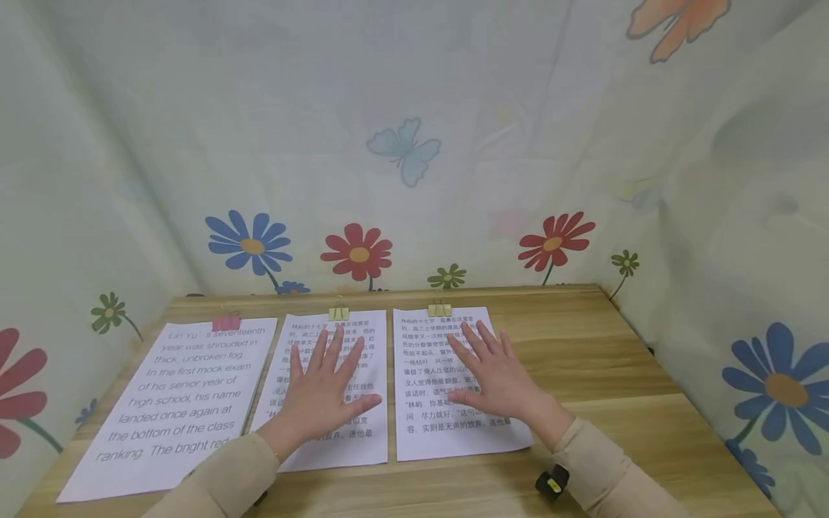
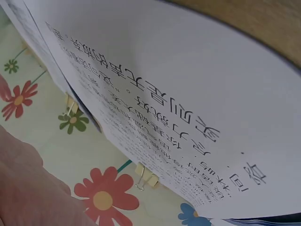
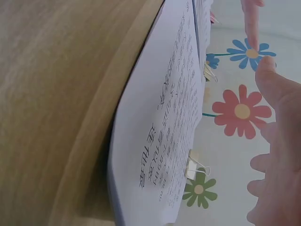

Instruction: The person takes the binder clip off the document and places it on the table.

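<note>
Three clipped stacks of printed paper lie side by side on a wooden table. My left hand (image 1: 324,396) is spread, palm down, over the middle stack (image 1: 363,453), which carries Chinese text and a gold binder clip (image 1: 339,314) at its top. Over the right stack (image 1: 427,442), also in Chinese with a gold binder clip (image 1: 440,310), my right hand (image 1: 497,378) is spread the same way. Both wrist views show a gap between hand and paper. Neither hand holds anything. The left stack (image 1: 162,403), in English, has a pink binder clip (image 1: 226,322).
The wooden tabletop (image 1: 583,374) extends to the right of the stacks. A pale cloth backdrop (image 1: 492,208) with printed flowers and butterflies surrounds the table at the back and sides. A small black device (image 1: 553,483) sits at my right wrist.
</note>
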The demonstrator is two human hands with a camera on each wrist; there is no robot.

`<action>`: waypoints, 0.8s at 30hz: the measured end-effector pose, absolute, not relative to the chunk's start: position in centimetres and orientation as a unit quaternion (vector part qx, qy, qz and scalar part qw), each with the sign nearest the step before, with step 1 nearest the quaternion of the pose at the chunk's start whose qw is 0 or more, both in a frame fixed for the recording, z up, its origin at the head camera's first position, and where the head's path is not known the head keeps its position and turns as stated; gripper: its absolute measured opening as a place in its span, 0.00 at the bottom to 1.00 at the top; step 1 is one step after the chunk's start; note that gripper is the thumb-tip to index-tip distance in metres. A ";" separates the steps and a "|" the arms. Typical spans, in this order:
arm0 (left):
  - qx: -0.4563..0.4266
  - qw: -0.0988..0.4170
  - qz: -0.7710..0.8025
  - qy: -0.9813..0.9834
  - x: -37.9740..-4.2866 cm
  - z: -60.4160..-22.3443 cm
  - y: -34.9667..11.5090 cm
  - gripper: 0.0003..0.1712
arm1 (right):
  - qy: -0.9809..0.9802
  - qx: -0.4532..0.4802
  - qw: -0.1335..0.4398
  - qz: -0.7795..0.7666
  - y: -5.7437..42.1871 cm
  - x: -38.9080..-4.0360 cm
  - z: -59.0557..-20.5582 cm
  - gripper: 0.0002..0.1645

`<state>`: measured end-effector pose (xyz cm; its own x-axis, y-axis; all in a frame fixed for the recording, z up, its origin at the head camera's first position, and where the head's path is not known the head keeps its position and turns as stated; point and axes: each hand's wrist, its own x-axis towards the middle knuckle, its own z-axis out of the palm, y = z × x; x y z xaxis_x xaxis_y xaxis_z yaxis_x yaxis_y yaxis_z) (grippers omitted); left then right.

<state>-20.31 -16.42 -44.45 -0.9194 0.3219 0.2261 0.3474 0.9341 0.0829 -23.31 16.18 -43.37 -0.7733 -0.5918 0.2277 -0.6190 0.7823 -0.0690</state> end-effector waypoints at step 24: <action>-0.203 0.171 -0.130 -0.955 -21.3 -43.4 -15.1 0.57 | -0.907 0.345 0.103 0.217 17.5 -25.9 -43.7 0.54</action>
